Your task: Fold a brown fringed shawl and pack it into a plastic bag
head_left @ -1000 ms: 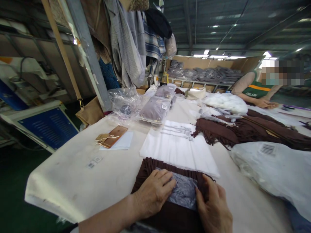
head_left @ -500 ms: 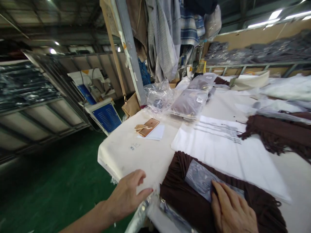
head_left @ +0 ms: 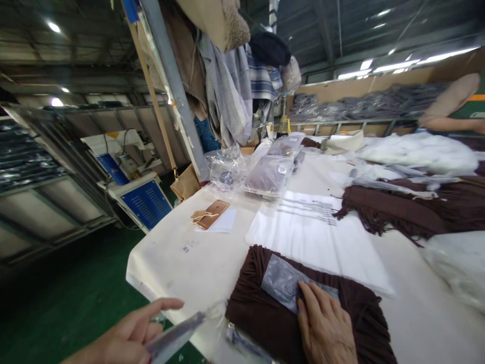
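Note:
A folded dark brown fringed cloth lies at the table's near edge. Across its top is a small grey plastic packet. My right hand rests flat on the packet and cloth, fingers stretched out. At the lower left, my left hand pinches a strip of clear plastic between thumb and curled fingers, its index finger pointing out. The strip reaches toward the cloth's left side. Behind the cloth lies a white striped cloth.
A phone with a tag lies on white paper. Bagged grey items sit farther back. More brown fringed cloth is at the right. Clothes hang by a metal post. Another person's arm shows at far right.
My left hand has moved left and down and now grips the plastic strip. My right hand remains on the packet. The view has swung right, bringing another person's arm into sight.

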The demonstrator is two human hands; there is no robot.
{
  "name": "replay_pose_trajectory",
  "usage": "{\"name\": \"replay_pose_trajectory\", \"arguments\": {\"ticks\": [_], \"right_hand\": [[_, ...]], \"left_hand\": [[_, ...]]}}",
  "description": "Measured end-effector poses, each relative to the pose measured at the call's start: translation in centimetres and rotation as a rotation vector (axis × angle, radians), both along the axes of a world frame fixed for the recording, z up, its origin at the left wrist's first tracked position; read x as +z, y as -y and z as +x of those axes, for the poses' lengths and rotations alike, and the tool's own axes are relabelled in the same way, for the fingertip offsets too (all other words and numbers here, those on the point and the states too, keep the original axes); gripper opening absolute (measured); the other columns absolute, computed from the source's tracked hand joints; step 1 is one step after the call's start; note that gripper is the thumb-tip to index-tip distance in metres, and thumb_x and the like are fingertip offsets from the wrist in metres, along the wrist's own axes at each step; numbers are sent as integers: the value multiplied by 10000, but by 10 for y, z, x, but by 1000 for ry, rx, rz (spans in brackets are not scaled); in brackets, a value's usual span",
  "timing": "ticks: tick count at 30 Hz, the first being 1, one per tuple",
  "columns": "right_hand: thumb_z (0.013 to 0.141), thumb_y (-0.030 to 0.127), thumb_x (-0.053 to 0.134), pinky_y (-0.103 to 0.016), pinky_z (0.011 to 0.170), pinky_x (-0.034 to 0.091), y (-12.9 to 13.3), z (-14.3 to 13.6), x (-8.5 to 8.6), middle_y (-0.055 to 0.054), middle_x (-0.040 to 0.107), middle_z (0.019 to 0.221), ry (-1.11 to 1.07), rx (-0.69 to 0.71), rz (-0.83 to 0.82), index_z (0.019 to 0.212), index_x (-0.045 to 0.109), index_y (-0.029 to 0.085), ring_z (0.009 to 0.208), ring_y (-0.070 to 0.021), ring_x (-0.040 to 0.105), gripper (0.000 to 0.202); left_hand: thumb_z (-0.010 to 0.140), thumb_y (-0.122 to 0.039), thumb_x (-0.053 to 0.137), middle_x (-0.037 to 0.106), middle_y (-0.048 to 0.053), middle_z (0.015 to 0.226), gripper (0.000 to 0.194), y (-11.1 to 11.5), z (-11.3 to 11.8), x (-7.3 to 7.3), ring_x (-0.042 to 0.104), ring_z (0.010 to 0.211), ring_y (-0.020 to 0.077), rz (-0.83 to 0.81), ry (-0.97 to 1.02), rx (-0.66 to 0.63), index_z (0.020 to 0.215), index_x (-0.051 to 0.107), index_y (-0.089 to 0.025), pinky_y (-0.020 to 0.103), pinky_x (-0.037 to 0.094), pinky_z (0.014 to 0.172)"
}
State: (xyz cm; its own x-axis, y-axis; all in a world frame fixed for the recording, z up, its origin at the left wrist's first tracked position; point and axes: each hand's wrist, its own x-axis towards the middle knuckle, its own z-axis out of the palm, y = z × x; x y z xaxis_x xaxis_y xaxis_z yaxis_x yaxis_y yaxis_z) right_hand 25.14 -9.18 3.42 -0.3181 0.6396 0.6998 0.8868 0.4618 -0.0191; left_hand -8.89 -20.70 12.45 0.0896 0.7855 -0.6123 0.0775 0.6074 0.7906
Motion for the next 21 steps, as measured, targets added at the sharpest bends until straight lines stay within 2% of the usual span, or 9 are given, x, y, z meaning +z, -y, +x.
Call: {"name": "replay_pose_trajectory", "arguments": {"ticks": [1,3,6,9,12,14,16,18,21], "right_hand": [[939,279,313,-325,720,400,0,1,-1,-85,663,978,-3,2,4,1089,543,141,865,-203,590,308],[937,296,333,-314,728,414,-1,2,-5,-78,667,980,-10,1,-1,1116,527,147,875,-194,599,303],[934,319,356,-308,730,454,-3,3,-13,-89,670,995,-45,1,-32,1194,471,135,892,-194,615,338],[924,350,388,-311,702,505,-4,6,-21,-123,660,1038,-138,33,-90,1314,355,132,899,-212,629,448],[922,313,383,-303,674,538,1,16,-19,-130,627,1085,-336,34,-187,1394,237,172,885,-206,636,514],[911,267,370,-342,698,544,7,23,-9,-150,577,1144,-479,-57,-155,1415,216,183,933,-227,620,533],[887,234,394,-419,769,523,10,26,2,-162,533,1212,-514,-139,4,1410,268,202,1020,-272,582,539],[868,204,417,-455,837,485,7,25,9,-134,546,1241,-356,-103,138,1395,323,231,1087,-293,553,536],[877,255,434,-350,757,519,-4,23,6,-100,645,1133,12,84,144,1351,399,177,979,-237,632,482]], "left_hand": [[474,-442,713,600,-23,634,722,-11,1,14,428,433,81,16,73,14,1129,497,-229,193,266,432],[512,-433,751,616,-8,603,543,-37,17,38,434,406,72,54,116,2,980,597,-206,187,272,419],[659,-488,645,611,23,585,349,-78,71,53,536,485,125,180,132,-14,774,646,-158,207,337,451],[764,-479,483,584,25,589,377,-114,133,35,535,478,128,333,10,-138,773,635,-134,216,337,454],[780,-305,468,620,26,666,229,-135,173,3,587,592,166,559,-515,-493,838,643,-169,250,413,550],[798,-240,472,657,52,806,205,-140,184,-15,620,775,219,729,-787,-636,900,642,-186,315,460,707],[843,-236,454,660,74,916,217,-139,186,-24,619,871,248,786,-912,-701,977,618,-190,357,471,779],[879,-242,426,657,75,948,245,-136,186,-25,625,865,242,797,-981,-773,1068,573,-192,355,494,763],[888,-215,411,646,86,984,277,-132,185,-17,624,872,246,823,-1025,-861,1139,519,-170,362,511,749]]}}
